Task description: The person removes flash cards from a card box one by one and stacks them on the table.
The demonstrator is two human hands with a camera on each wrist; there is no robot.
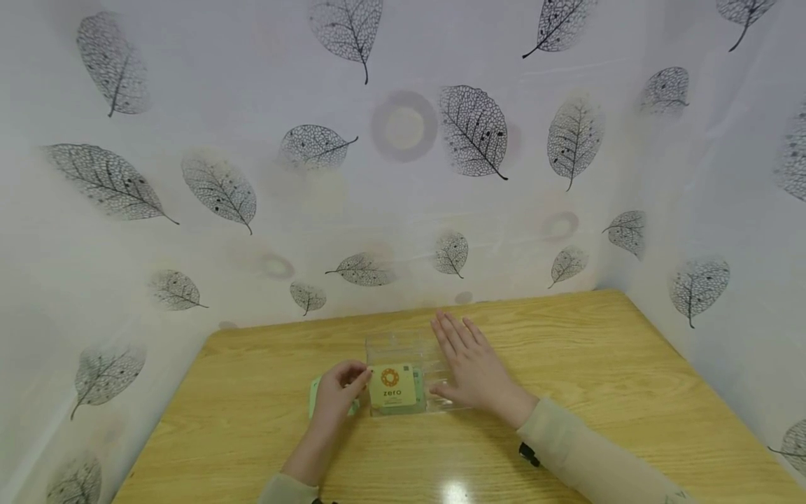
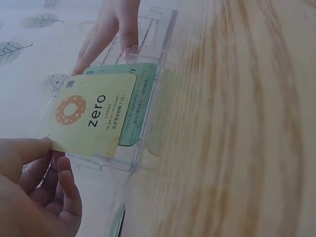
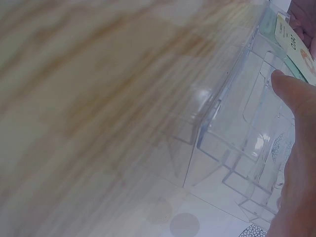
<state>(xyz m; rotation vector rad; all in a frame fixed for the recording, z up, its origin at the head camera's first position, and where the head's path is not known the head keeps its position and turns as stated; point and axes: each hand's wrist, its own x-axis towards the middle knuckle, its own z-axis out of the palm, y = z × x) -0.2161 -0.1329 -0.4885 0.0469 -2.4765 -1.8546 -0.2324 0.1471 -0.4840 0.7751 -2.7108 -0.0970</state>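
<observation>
My left hand [image 1: 338, 392] pinches the left edge of a pale yellow flashcard [image 2: 91, 111] printed "zero" with an orange ring. Under that card a green flashcard [image 2: 140, 106] shows, lying in the left part of a clear plastic box [image 1: 434, 350]. Across the right part of the box lies my right hand [image 1: 472, 364], its fingers spread out straight and its thumb apart. In the right wrist view, the thumb touches the transparent plastic [image 3: 247, 108]. Beside and partly beneath my left hand, more green cards [image 1: 313, 395] rest on the table.
The wooden table [image 1: 567, 357] carries the box near its middle. Behind and at both sides stands a pale covering [image 1: 403, 203] with a dark leaf print, meeting the table's back edge. A glare spot shows near the front.
</observation>
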